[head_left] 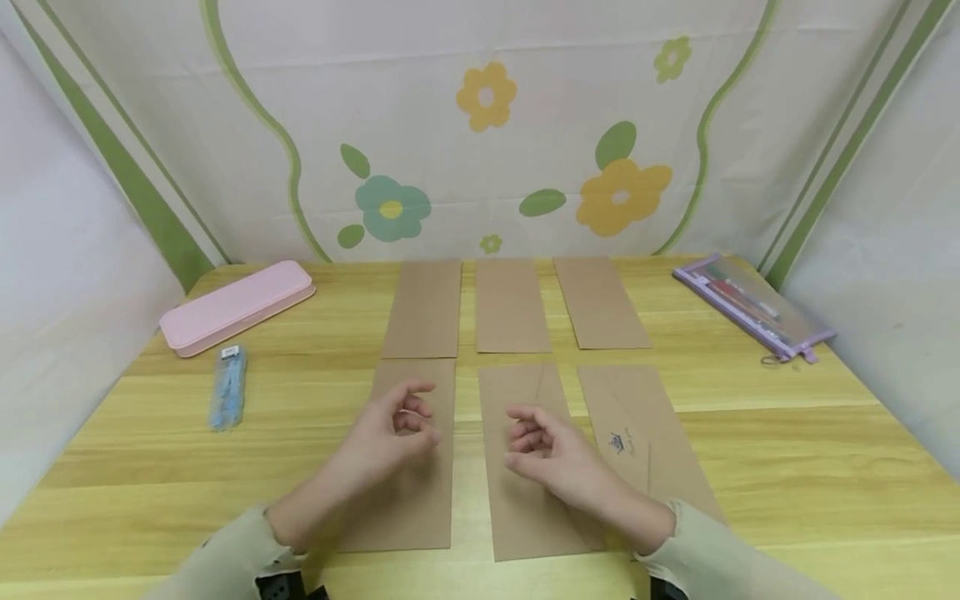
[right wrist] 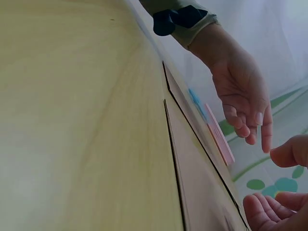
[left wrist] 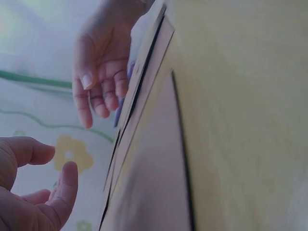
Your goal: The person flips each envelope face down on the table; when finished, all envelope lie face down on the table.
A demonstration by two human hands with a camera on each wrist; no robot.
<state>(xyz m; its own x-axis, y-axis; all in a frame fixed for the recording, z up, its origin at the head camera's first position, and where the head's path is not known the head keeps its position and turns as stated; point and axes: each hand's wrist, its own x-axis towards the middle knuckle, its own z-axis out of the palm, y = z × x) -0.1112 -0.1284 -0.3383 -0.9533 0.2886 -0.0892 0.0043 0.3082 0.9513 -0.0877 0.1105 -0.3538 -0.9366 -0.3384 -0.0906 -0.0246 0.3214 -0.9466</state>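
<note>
My left hand (head_left: 390,433) hovers over the front left brown paper envelope (head_left: 408,517), fingers loosely curled with nothing between them. Facing it, my right hand (head_left: 555,454) is above the front middle envelope (head_left: 517,525), also loosely curled and holding nothing. In the left wrist view the right hand (left wrist: 103,67) hangs over the envelopes with its palm showing. The front right envelope (head_left: 675,442) carries a small dark crown print and faces flap side up. Behind these lie three more envelopes, at left (head_left: 423,308), middle (head_left: 512,308) and right (head_left: 602,308).
On the left of the wooden table (head_left: 810,467) lie a pink pencil case (head_left: 236,304) and a small blue packet (head_left: 228,387). A clear pouch with purple edging (head_left: 750,304), holding pens, lies at the back right. A flowered cloth (head_left: 450,142) hangs behind.
</note>
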